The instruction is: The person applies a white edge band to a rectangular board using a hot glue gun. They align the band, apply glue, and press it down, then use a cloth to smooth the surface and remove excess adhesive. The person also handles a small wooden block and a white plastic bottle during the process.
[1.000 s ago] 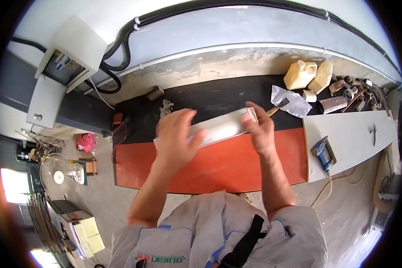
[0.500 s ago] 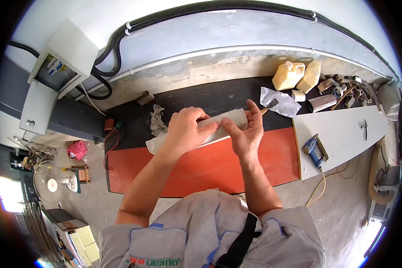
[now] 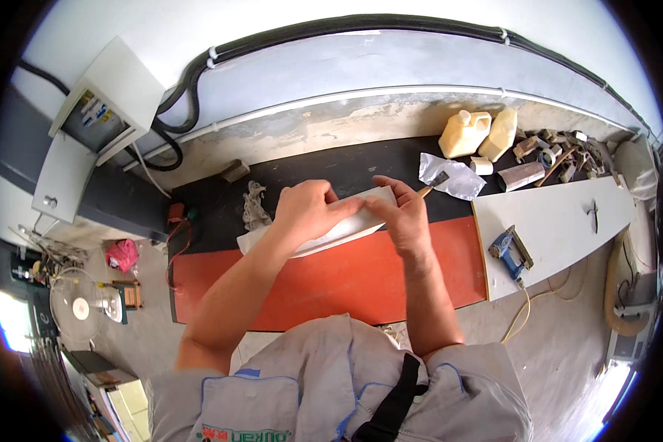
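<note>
Both hands close on one white strip [image 3: 324,230]: the left hand [image 3: 308,210] lies over its middle with fingers curled down across the top, and the right hand [image 3: 404,214] grips its right end, thumb on the near face and fingers wrapped over the far edge. The strip is long, flat and pale, smooth-looking, and runs from lower left to upper right, its left end jutting out beyond the left hand. It sits over the bench [image 3: 324,283] where a black mat [image 3: 324,166] at the far side meets an orange sheet [image 3: 331,276] at the near side; whether it rests on the surface or is lifted off cannot be told. Just left of the left hand lies a crumpled grey rag [image 3: 255,206]. Right of the right hand a small brush [image 3: 433,183] lies on a crinkled plastic sheet [image 3: 453,179]. Farther right, at the far edge, stand two cream plastic jugs [image 3: 479,132], with a heap of scrap pieces [image 3: 560,151] beyond them. A white board [image 3: 560,221] extends the bench to the right, and a blue power tool [image 3: 510,253] lies on its near left corner.
</note>
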A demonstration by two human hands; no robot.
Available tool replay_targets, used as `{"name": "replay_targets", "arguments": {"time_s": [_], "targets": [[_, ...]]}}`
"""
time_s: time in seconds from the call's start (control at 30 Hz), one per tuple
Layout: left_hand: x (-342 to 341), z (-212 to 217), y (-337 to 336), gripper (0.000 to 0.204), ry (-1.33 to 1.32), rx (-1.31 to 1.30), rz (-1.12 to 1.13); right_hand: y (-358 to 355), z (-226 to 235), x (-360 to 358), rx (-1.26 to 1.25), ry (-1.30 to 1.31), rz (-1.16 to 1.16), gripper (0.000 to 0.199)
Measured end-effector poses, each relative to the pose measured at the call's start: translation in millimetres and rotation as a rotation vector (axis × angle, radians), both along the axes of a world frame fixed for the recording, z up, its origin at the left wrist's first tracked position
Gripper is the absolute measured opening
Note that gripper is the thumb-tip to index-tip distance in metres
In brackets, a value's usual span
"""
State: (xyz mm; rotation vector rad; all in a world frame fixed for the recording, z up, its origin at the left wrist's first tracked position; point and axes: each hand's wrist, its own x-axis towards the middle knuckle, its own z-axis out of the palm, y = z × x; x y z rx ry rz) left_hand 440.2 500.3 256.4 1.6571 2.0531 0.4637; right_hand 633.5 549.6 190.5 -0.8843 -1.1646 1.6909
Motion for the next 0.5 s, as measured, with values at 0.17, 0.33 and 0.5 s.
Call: {"name": "replay_targets", "arguments": {"time_s": [0.17, 0.33, 0.5], "targets": [[-5, -4, -2, 0.061, -0.169, -0.142, -0.078, 18, 13, 18, -0.068, -0.029, 0.275, 0.05], [-2, -9, -2, 0.055, -0.297, -0.151, -0.212, 18, 7, 29, 0.034, -0.104, 0.359, 0.05], [0, -3, -3, 0.048, -0.257, -0.163, -0.222, 14, 9, 27, 0.112, -0.142, 0.356, 0.045]]}}
